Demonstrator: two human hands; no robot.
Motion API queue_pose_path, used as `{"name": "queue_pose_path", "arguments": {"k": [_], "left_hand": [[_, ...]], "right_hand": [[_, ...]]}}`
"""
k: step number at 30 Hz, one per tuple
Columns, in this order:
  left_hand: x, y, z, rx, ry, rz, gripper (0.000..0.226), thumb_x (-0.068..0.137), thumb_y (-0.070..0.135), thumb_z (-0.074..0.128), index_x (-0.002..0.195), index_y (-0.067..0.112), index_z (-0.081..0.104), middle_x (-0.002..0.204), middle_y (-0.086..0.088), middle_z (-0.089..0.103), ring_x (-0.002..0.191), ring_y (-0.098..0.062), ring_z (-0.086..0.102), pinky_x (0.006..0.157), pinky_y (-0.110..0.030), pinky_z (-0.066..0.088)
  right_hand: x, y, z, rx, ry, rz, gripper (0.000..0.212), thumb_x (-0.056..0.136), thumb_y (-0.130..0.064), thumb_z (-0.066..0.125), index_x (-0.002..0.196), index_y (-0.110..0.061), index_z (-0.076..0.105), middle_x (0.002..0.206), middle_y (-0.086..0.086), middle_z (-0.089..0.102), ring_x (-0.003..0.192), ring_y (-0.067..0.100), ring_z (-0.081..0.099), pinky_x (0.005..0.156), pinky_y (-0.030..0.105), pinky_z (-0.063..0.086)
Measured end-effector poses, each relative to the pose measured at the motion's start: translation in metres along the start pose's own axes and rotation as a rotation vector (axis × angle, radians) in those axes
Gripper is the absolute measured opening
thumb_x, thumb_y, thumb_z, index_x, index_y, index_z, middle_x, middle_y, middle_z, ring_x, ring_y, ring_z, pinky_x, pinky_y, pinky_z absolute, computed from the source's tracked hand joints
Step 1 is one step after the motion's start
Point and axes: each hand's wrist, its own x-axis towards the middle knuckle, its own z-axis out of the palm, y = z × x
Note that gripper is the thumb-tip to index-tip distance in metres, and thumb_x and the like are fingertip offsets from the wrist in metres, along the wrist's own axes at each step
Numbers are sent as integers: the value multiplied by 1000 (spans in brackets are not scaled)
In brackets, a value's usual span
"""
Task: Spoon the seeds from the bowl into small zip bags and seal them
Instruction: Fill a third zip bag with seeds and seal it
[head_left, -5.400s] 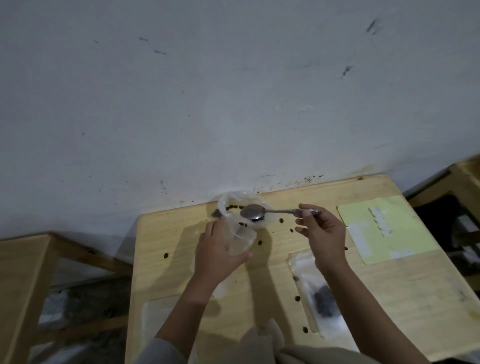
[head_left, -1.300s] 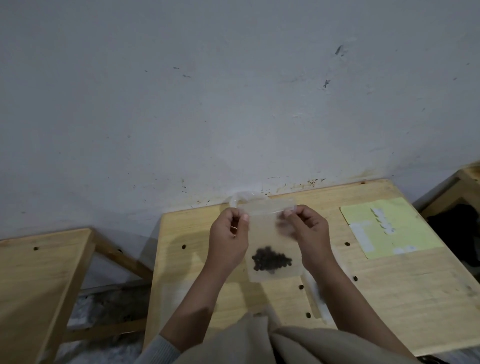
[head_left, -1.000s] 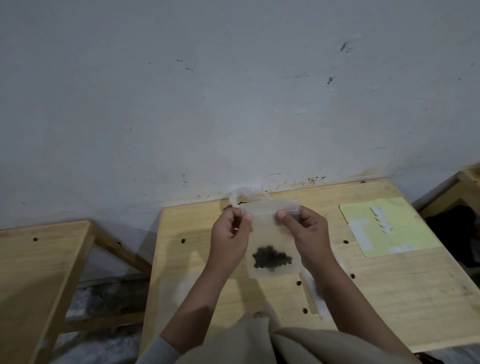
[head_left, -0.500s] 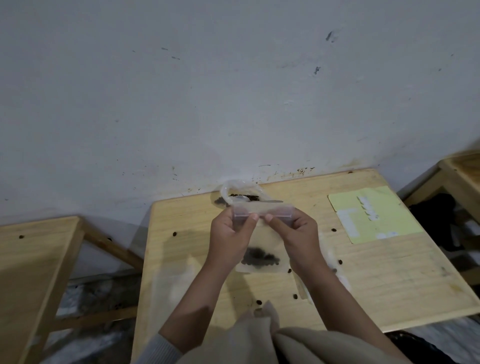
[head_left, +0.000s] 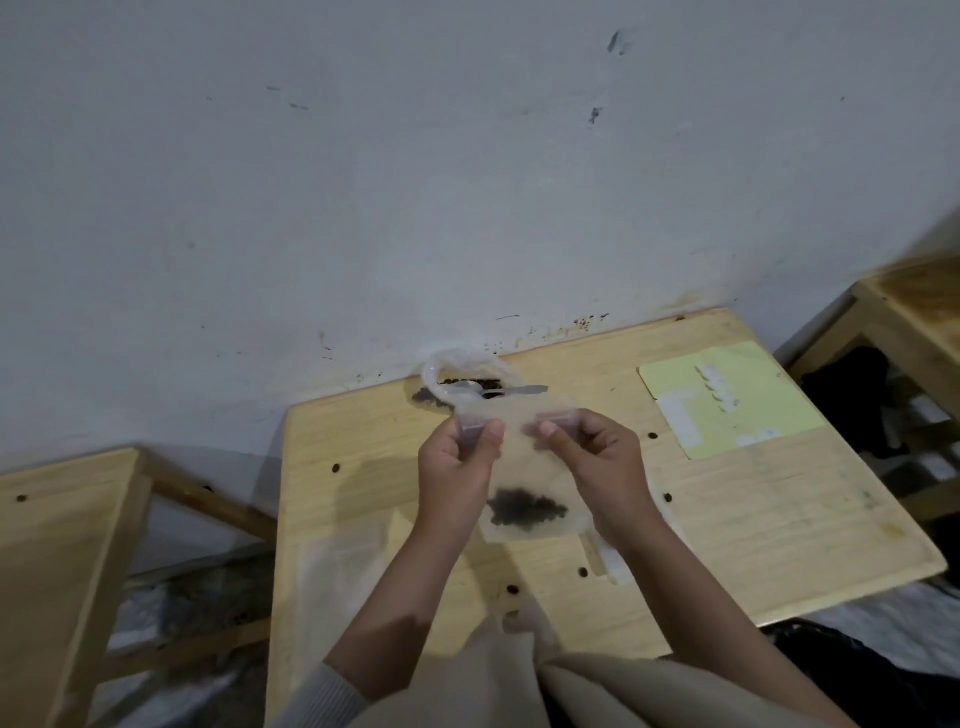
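A wooden worktop (head_left: 753, 519) set against a grey wall (head_left: 467, 182) carries a yellow sheet (head_left: 753, 410) at its far right and, at the back edge, a clear bowl (head_left: 441, 371) of dark seeds with the spoon (head_left: 511, 391) resting across it. Held upright above the worktop, a small zip bag (head_left: 524, 467) keeps its seeds (head_left: 527, 510) settled at the bottom. The left hand (head_left: 460, 467) and right hand (head_left: 600, 462) each pinch the bag's top strip, evidently pressing the zip shut.

Clear glossy plastic zip bag (head_left: 524, 467), matt pale wood table (head_left: 753, 519), metal spoon (head_left: 498, 391)
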Motion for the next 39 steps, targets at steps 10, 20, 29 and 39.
{"name": "queue_pose_path", "arguments": {"k": [10, 20, 29, 39], "left_hand": [[-2, -32, 22, 41, -69, -160, 23, 90, 16, 63, 69, 5, 62, 74, -4, 63, 69, -13, 59, 64, -30, 53], [13, -92, 65, 407, -161, -266, 21, 83, 16, 72, 101, 13, 62, 83, -3, 64, 77, -14, 63, 69, -21, 52], [27, -116, 97, 567, -200, -212, 41, 81, 10, 72, 118, 15, 54, 106, -2, 56, 90, -17, 61, 62, -10, 45], [16, -108, 76, 586, -149, -162, 33, 86, 20, 67, 118, 17, 56, 116, 1, 52, 84, -9, 55, 67, -13, 39]], "right_hand": [[-17, 44, -59, -207, 218, 162, 12, 84, 4, 62, 73, 0, 65, 63, 7, 65, 54, 9, 58, 54, 18, 48], [-2, 83, -107, -523, 438, 241, 3, 85, -15, 67, 83, -13, 65, 71, 2, 65, 67, 18, 62, 62, 28, 49], [17, 102, -128, -861, 263, 269, 31, 85, -20, 66, 113, -7, 66, 102, 12, 66, 93, 23, 61, 81, 19, 38], [15, 99, -112, -915, 328, 89, 20, 86, -17, 65, 103, -9, 68, 108, 11, 58, 107, 28, 53, 81, 26, 40]]}}
